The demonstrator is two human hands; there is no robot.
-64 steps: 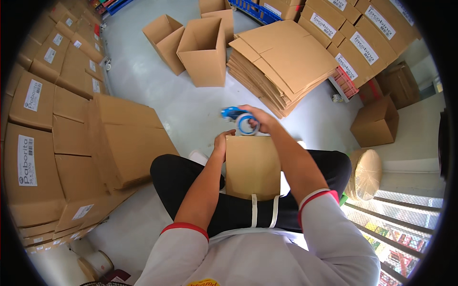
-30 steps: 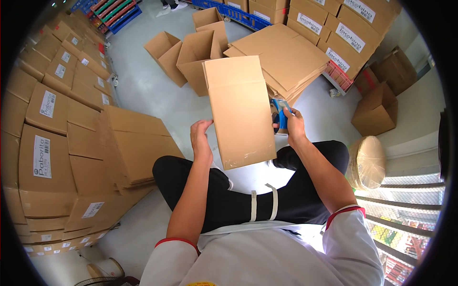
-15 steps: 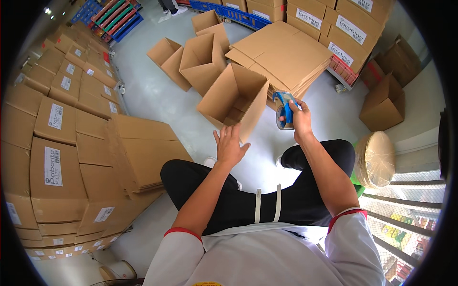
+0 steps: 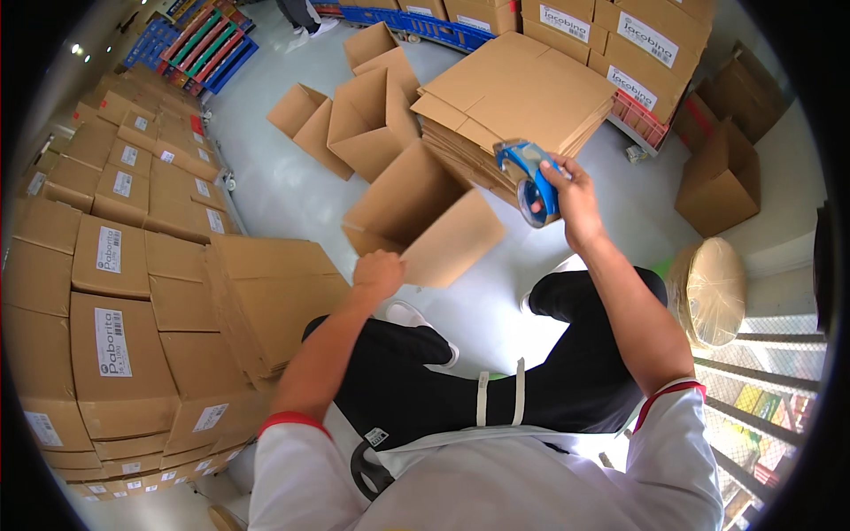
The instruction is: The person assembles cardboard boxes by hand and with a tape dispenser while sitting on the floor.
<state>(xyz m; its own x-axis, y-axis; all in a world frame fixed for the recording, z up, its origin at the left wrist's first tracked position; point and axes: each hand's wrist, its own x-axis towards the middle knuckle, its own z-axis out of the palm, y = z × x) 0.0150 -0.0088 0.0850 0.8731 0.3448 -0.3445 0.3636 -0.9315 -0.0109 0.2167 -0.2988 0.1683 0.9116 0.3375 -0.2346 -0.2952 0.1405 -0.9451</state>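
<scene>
The person sits with black-trousered legs (image 4: 425, 380) over the pale floor (image 4: 292, 199). The left hand (image 4: 379, 273) has its grip closed on the lower flap of an open cardboard box (image 4: 416, 212), held tilted in the air above the knees. The right hand (image 4: 574, 199), raised just beside the box, is wrapped around a blue tape dispenser (image 4: 529, 180). Beyond lie a stack of flat cartons (image 4: 522, 93) and open boxes (image 4: 363, 115).
</scene>
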